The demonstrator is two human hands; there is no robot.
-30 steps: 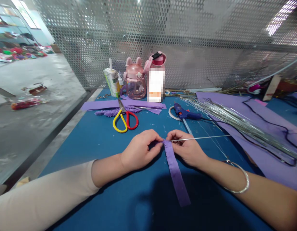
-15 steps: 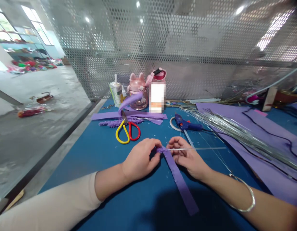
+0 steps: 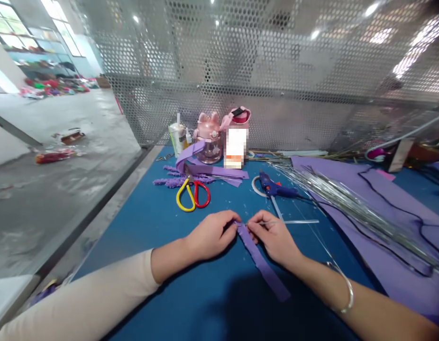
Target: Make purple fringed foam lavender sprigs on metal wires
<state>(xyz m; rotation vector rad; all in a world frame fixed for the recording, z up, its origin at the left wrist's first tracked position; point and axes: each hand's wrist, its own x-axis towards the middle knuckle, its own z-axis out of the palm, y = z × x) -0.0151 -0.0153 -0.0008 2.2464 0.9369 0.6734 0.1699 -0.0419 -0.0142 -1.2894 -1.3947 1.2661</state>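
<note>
My left hand (image 3: 211,237) is closed, thumb and fingers pinching the upper end of a purple strip (image 3: 265,269) with a ragged, fringed edge. The strip slants down to the right over the blue table. A thin pale wire (image 3: 303,221) sticks out sideways from my right hand (image 3: 276,241), whose thumb and fingers are closed on it close beside the strip's top. Where the strip meets the wire is mostly hidden by my fingers. Beyond my left hand lie scissors (image 3: 187,182) with one yellow and one red handle.
A blue glue gun (image 3: 281,190) rests on a white tape roll (image 3: 255,185). Bundled silvery wires (image 3: 351,201) lie over purple sheets (image 3: 406,194) on the right. At the back stand a pink bottle (image 3: 208,128), a drink cup and more purple strips (image 3: 219,170). Perforated metal panels rise behind.
My right fingers have closed in on the wire and moved nearer the strip's top. Less wire sticks out to the right. The strip's free end has shifted slightly up, and the view has moved a little.
</note>
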